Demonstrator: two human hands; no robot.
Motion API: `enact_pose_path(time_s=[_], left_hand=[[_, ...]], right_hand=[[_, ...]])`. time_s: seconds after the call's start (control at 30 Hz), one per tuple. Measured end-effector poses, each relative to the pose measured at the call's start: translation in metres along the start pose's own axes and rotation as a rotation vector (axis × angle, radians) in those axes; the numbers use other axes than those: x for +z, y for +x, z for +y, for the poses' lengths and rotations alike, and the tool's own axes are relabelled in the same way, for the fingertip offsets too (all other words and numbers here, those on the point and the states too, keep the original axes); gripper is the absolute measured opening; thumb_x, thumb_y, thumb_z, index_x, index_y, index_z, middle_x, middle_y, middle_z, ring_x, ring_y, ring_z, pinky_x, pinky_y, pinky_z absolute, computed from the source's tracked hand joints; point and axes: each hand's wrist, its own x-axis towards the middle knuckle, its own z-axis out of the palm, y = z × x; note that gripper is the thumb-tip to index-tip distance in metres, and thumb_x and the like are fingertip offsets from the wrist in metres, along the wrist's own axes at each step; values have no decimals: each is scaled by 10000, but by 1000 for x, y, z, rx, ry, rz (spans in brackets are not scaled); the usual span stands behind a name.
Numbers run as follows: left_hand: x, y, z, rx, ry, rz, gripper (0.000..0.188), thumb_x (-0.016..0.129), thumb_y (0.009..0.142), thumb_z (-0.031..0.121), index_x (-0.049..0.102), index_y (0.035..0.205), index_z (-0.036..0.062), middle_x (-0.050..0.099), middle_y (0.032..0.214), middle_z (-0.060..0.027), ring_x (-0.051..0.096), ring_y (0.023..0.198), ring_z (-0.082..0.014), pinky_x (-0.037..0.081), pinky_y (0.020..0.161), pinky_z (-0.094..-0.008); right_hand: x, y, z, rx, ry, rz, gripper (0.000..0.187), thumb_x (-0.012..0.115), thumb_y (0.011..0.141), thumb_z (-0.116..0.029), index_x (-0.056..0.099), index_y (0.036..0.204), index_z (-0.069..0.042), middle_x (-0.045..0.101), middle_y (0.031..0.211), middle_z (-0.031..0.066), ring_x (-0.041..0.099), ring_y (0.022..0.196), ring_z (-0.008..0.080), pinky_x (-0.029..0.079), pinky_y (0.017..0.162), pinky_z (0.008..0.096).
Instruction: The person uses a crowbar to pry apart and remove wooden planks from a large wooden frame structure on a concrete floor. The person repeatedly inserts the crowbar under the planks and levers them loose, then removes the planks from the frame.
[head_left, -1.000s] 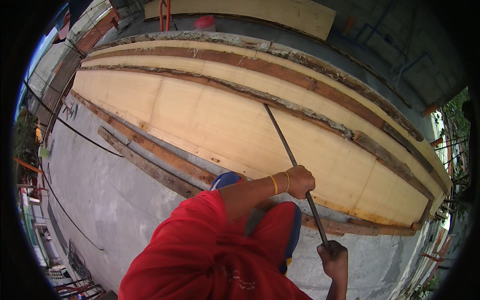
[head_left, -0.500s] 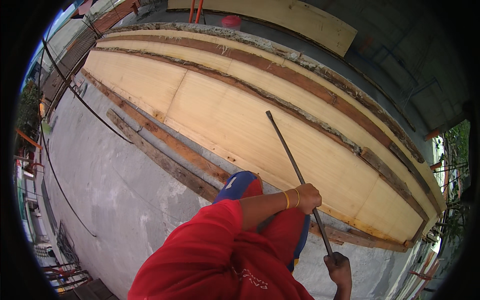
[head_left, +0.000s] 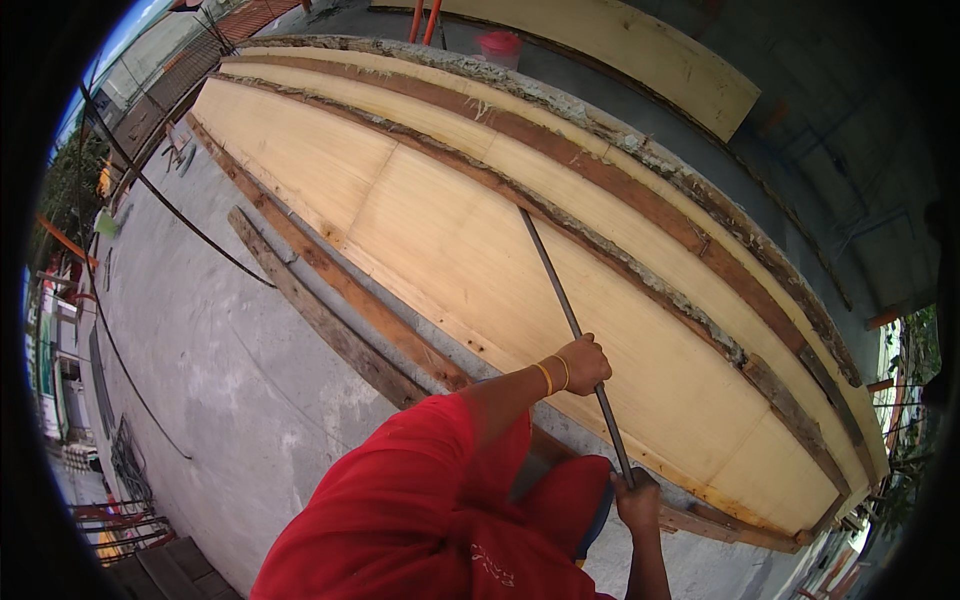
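Note:
A long dark metal pry bar (head_left: pixel 556 280) slants over a pale plywood panel (head_left: pixel 450 240). My left hand (head_left: pixel 583 363), with yellow bands at the wrist, is wrapped round the bar near its middle. Lower down, my right hand (head_left: pixel 637 498) grips the bar's near end. The far tip meets the edge of a rough, cement-crusted timber strip (head_left: pixel 620 268) lying along the panel; whether it sits under the strip I cannot tell.
More timber strips (head_left: pixel 640 185) run lengthwise across the plywood. Loose boards (head_left: pixel 325 310) lie on the grey concrete floor (head_left: pixel 230 390) at left. Beyond are a red bucket (head_left: pixel 500 47) and another plywood sheet (head_left: pixel 640 55). A dark rod (head_left: pixel 180 215) sticks up at left.
Both hands have pushed the bar forward, away from me. Its tip, earlier over the bare panel, now reaches the timber strip. The view has shifted slightly.

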Motion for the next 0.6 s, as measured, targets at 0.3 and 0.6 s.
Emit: enact_pose_path(time_s=[0.3, 0.6], left_hand=[[-119, -17, -10, 38, -265, 281, 278, 737, 775, 336, 666, 636, 107, 649, 638, -122, 644, 649, -371, 506, 618, -465], [-32, -42, 35, 9, -35, 66, 127, 739, 770, 264, 726, 714, 150, 685, 669, -70, 676, 701, -285, 470, 803, -418]], right_hand=[[-152, -40, -169, -139, 55, 18, 202, 734, 912, -131, 682, 861, 58, 566, 642, 82, 507, 600, 161, 425, 574, 346], [-26, -71, -48, -186, 92, -9, 213, 743, 903, -157, 652, 951, 29, 697, 829, 243, 704, 751, 393, 532, 680, 458]])
